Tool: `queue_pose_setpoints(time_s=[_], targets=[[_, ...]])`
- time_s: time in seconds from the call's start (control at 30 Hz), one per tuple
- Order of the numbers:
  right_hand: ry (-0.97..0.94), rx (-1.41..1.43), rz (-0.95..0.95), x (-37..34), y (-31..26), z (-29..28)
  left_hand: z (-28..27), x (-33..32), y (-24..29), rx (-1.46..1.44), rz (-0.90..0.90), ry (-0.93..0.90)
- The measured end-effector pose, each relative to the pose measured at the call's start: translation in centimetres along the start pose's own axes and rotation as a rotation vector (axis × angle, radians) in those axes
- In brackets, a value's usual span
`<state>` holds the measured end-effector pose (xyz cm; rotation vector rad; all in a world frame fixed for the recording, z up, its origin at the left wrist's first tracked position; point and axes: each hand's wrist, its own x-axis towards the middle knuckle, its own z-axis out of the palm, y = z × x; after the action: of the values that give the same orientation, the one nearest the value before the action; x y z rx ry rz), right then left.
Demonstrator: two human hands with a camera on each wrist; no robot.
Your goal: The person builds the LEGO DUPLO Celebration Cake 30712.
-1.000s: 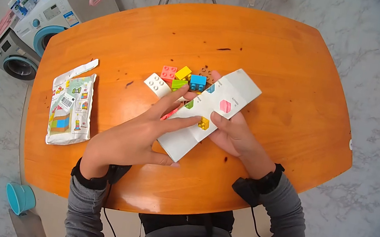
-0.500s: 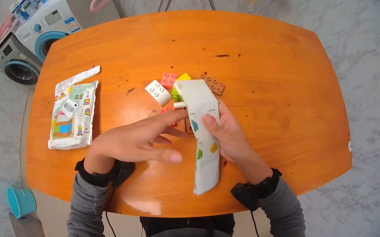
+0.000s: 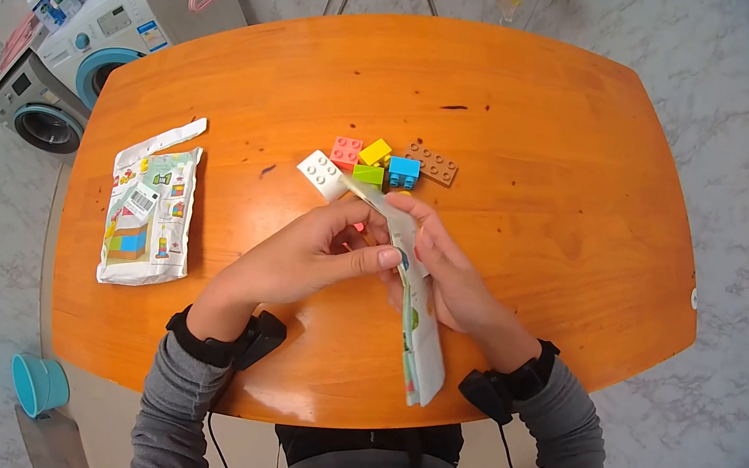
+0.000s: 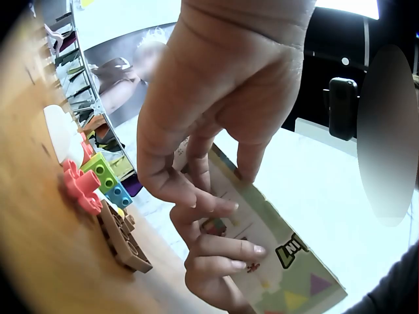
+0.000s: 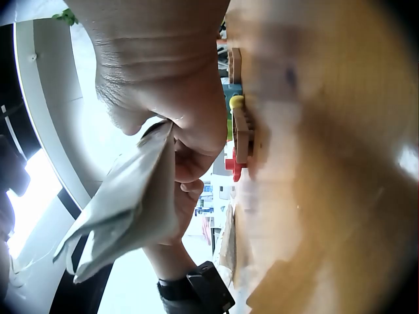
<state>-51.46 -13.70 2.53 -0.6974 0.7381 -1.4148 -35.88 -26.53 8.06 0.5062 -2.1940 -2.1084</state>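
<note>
A folded paper leaflet (image 3: pixel 426 354) with small printed brick pictures stands tilted above the near middle of the table. My right hand (image 3: pixel 455 276) holds it from the right, thumb on one side and fingers on the printed face. From the other side, my left hand (image 3: pixel 296 250) pinches the leaflet's left edge between thumb and fingers. In the left wrist view, the leaflet (image 4: pixel 288 258) shows a green band and coloured triangles, and the fingertips of both hands meet near its middle. The right wrist view shows the folded layers (image 5: pixel 131 196) spreading apart at the lower end.
Beyond the hands lie toy bricks: white (image 3: pixel 323 173), pink (image 3: pixel 346 151), yellow (image 3: pixel 376 152), green (image 3: pixel 368 175), blue (image 3: pixel 403 172) and brown (image 3: pixel 433 163). A red flower-shaped piece (image 4: pixel 82 186) lies near them. A torn printed packet (image 3: pixel 152 215) rests at the table's left.
The leaflet has swung from a diagonal, face-up pose to a steep, edge-on one. My left hand has moved right from its flat-fingered pose and now pinches the leaflet's edge.
</note>
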Motion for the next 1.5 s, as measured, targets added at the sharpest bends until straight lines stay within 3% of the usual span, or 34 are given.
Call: queue_pose_setpoints(time_s=[0.03,0.23,0.47,0.57,0.77,0.83,1.17,1.27,1.37,1.5], targets=[[-0.091,-0.006,0.022,0.0,0.1,-0.2,-0.1,0.0,-0.1,0.024,0.006,0.012],[-0.161,-0.183,0.060,-0.2,1.3,-0.7,0.1,0.2,0.2,-0.030,-0.035,-0.036],[-0.146,-0.326,0.130,-0.3,-0.4,0.8,0.3,0.1,-0.5,0.117,-0.009,0.023],[-0.098,-0.171,0.096,-0.3,0.5,0.5,-0.1,0.0,0.1,0.058,-0.106,-0.002],[-0.039,0.031,0.127,-0.3,0.1,0.2,-0.7,-0.4,0.1,0.062,-0.017,0.094],[-0.020,0.110,0.122,-0.2,-0.1,0.1,-0.9,-0.6,0.7,0.044,-0.063,0.098],[0.157,0.231,0.069,-0.3,-0.1,-0.6,-2.5,-1.1,1.5,-0.013,-0.185,0.175],[0.125,0.266,0.043,-0.4,0.4,-1.4,-2.2,-1.0,1.2,0.025,-0.136,0.229],[0.186,0.357,0.203,-0.6,1.0,-2.5,-2.0,-0.8,0.8,0.196,0.003,0.282],[0.107,0.434,0.223,-0.7,0.9,-2.0,-1.5,-0.9,1.4,0.224,-0.043,0.330]])
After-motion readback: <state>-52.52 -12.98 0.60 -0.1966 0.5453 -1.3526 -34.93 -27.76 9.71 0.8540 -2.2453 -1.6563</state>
